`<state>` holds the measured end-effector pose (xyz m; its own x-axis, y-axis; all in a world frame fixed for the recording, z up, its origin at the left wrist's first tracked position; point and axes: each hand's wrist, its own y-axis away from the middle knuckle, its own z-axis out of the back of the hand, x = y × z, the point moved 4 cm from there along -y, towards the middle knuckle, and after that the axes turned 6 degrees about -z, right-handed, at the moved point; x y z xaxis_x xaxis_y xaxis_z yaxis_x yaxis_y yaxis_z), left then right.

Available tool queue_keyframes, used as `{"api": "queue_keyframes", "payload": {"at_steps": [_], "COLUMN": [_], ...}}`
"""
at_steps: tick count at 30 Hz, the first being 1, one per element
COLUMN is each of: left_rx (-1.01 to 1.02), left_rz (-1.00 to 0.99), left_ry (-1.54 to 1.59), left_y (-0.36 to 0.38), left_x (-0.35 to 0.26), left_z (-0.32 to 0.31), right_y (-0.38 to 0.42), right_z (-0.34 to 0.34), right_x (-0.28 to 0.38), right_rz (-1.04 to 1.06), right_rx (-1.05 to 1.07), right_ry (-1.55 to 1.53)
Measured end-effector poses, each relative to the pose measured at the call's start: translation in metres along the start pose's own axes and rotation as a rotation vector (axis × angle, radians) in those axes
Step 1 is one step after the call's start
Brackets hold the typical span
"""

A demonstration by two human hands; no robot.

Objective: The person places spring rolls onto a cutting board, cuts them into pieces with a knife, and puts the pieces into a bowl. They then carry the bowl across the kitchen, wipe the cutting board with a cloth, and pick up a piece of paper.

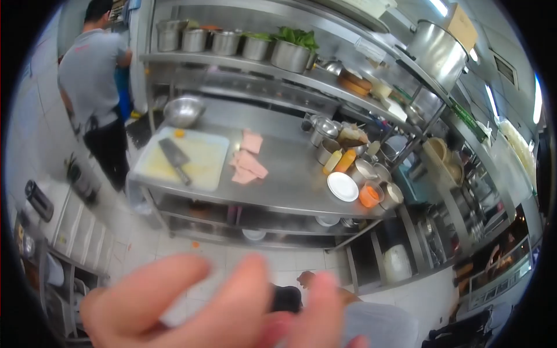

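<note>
Close to the camera, my left hand fills the bottom of the view, large and blurred. Its fingers are bent and spread apart, with nothing visible between them. Lower down, partly behind those fingers, my right hand shows small beside a grey sleeve; its fingers are too small and covered to read. Ahead stands a steel worktable. On it lie a white cutting board with a cleaver, and several pink slabs that look like sliced meat. Neither hand touches these.
Steel pots with leafy greens line the upper shelf. A metal bowl sits behind the board. A white plate, squeeze bottles and an orange tub crowd the table's right end. A co-worker stands at the far left.
</note>
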<state>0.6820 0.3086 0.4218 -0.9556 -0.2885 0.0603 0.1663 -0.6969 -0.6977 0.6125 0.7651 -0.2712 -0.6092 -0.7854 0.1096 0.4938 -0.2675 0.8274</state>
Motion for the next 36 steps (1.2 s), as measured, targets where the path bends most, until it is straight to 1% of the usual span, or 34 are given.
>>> {"api": "queue_keyframes", "payload": {"at_steps": [2,3,4,5,6,7,8,9,10,11,12,13,14,15,16,17,18,19,20,21,22,24,26,28,29,30,31,32,33,34,35,36], "left_rx": [-0.038,-0.048,-0.049,-0.048,-0.06,-0.077,-0.101,-0.124,-0.131,-0.134,-0.1,-0.064,0.051,0.217,0.389,0.397,0.478,0.541,0.913,1.177,1.175,1.053,0.914,0.783,0.721,0.659,0.595,0.528,0.46,0.393,0.329,0.269], "left_rz": [0.113,0.19,0.258,0.296,0.292,0.276,0.257,0.249,0.343,0.429,0.472,0.298,0.36,0.514,0.937,1.022,1.111,1.183,1.459,1.415,1.412,1.462,1.516,1.584,1.618,1.651,1.682,1.708,1.725,1.733,1.735,1.732], "left_ry": [-0.075,-0.121,-0.171,-0.215,-0.244,-0.269,-0.296,-0.333,-0.128,0.077,0.097,0.158,0.253,0.43,0.661,0.725,0.555,0.282,0.089,0.028,0.009,0.042,0.084,0.145,0.177,0.207,0.236,0.261,0.284,0.311,0.34,0.373], "left_y": [0.001,0.002,0.003,-0.001,-0.011,-0.024,-0.039,-0.051,-0.056,-0.055,-0.044,-0.023,-0.002,0.028,0.066,0.139,0.236,0.338,0.382,0.45,0.412,0.401,0.389,0.38,0.377,0.377,0.378,0.38,0.382,0.385,0.388,0.391], "left_x": [-0.001,-0.002,-0.002,0.0,0.005,0.01,0.016,0.021,0.041,0.066,0.098,0.125,0.144,0.16,0.168,0.179,0.18,0.162,0.12,0.073,0.077,0.08,0.083,0.063,0.05,0.035,0.021,0.011,0.006,0.004,0.004,0.006], "left_z": [-0.006,-0.01,-0.014,-0.019,-0.028,-0.039,-0.05,-0.06,-0.068,-0.077,-0.1,-0.137,-0.178,-0.225,-0.275,-0.339,-0.407,-0.461,-0.481,-0.505,-0.494,-0.502,-0.51,-0.515,-0.515,-0.514,-0.513,-0.512,-0.51,-0.509,-0.507,-0.505], "right_y": [-0.023,-0.074,-0.068,-0.106,-0.091,-0.125,-0.132,-0.146,-0.147,-0.107,-0.071,-0.069,-0.079,-0.106,-0.13,-0.159,-0.185,-0.19,-0.175,-0.117,-0.09,-0.062,-0.023,-0.002,0.058,0.069,0.092,0.123,0.145,0.178,0.204,0.234], "right_z": [-0.039,-0.077,-0.083,-0.108,-0.101,-0.11,-0.104,-0.101,-0.104,-0.068,-0.035,-0.018,-0.005,0.002,0.011,0.023,0.034,0.052,0.081,0.125,0.154,0.198,0.259,0.328,0.387,0.422,0.461,0.5,0.534,0.569,0.6,0.627], "right_x": [-0.015,-0.047,-0.037,-0.053,-0.043,-0.064,-0.066,-0.073,-0.061,-0.066,-0.029,-0.021,-0.026,-0.038,-0.049,-0.057,-0.058,-0.045,-0.036,-0.023,-0.005,0.029,0.079,0.139,0.17,0.198,0.224,0.25,0.272,0.29,0.308,0.323], "right_rz": [0.458,0.339,0.36,0.437,0.493,0.547,0.605,0.501,0.949,0.962,0.905,0.91,0.911,0.948,0.962,0.727,0.493,0.52,0.544,0.235,0.25,0.452,0.628,1.012,0.974,1.2,1.219,1.304,1.302,1.372,1.555,1.634], "right_rx": [-0.059,-0.434,-0.393,-0.296,-0.229,-0.173,-0.127,-0.081,-0.265,-0.292,-0.113,-0.136,-0.155,-0.133,-0.147,-0.077,-0.002,0.044,0.091,0.18,0.178,0.349,0.506,0.378,0.165,0.003,-0.097,-0.141,-0.159,-0.3,-0.23,-0.161], "right_ry": [0.397,0.264,0.291,0.265,0.205,0.138,0.072,0.091,0.828,0.817,0.907,0.924,0.943,0.841,0.824,0.57,0.316,0.331,0.35,-0.267,-0.275,-0.386,-0.398,-0.244,-0.103,-0.268,-0.342,-0.445,-0.54,-0.525,-0.702,-0.833]}}
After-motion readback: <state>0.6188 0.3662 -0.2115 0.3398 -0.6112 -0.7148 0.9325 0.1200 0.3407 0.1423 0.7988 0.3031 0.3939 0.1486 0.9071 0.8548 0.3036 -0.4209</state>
